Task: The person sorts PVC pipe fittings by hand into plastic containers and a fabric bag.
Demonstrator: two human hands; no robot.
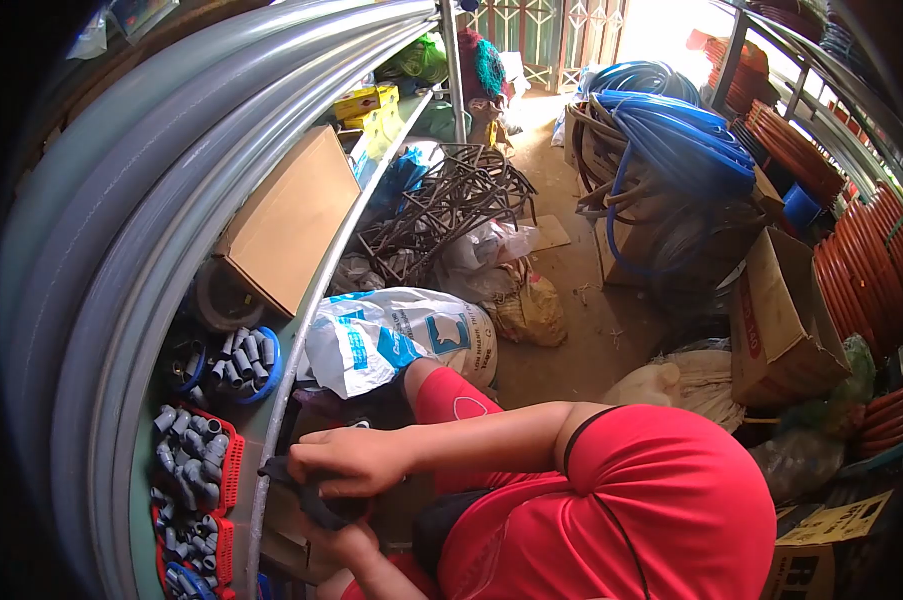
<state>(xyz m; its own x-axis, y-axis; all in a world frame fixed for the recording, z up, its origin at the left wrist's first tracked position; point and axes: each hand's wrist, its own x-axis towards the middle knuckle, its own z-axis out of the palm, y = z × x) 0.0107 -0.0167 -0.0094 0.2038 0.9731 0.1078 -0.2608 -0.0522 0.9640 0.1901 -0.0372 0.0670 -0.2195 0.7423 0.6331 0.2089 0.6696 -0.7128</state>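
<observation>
A dark cloth [326, 508] is bunched between my hands, beside the metal edge of the shelf at the lower left. My right hand [349, 460] is closed over its top, fingers bent round it. From below, my left hand [349, 548] grips its lower part, with those fingers partly hidden. Left of the hands, red baskets [233, 470] on the shelf hold grey pipe elbows [193, 455]. A blue-rimmed tub [271, 382] behind them holds short grey pipe fittings [241, 360].
Long grey pipes [121, 215] run along the shelf, beside a cardboard box [291, 220]. Beyond my knee stands a white printed sack [451, 335], then a heap of dark metal frames [441, 215]. Coiled blue hose [671, 140], an open carton [776, 320] and orange coils [866, 260] line the right.
</observation>
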